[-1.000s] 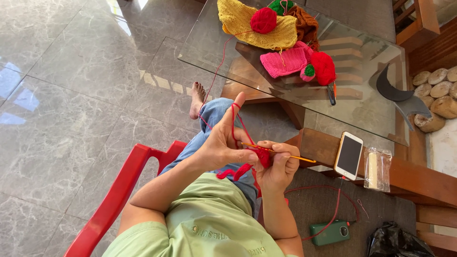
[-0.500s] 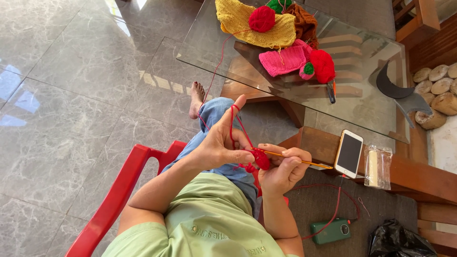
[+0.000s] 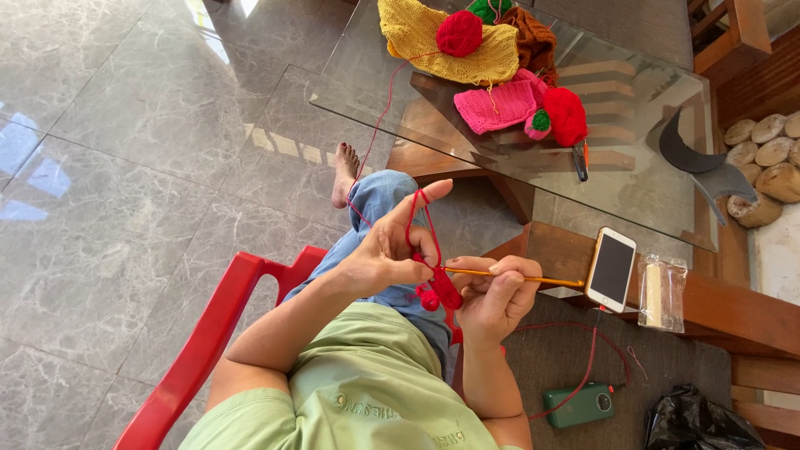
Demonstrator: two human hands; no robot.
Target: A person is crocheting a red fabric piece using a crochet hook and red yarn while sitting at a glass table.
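Note:
My left hand (image 3: 387, 250) pinches a small red crochet piece (image 3: 440, 291), and red yarn (image 3: 417, 218) runs taut over its raised index finger. That strand leads up to a red yarn ball (image 3: 459, 33) on the glass table (image 3: 633, 179). My right hand (image 3: 496, 296) grips an orange crochet hook (image 3: 521, 278) whose tip sits in the red piece. Both hands are above my lap, over blue jeans, and I sit in a red plastic chair (image 3: 212, 337).
On the glass table lie yellow (image 3: 417, 29), pink (image 3: 496, 107), brown and red (image 3: 566, 115) crochet pieces and a small pair of scissors (image 3: 581, 160). A phone (image 3: 611, 268) and a clear packet (image 3: 661, 292) rest on a wooden ledge. A green power bank (image 3: 582, 405) and black bag (image 3: 696, 423) lie below.
My right hand has drawn the hook out to the right and lifted slightly. The red piece has come up closer to my left thumb.

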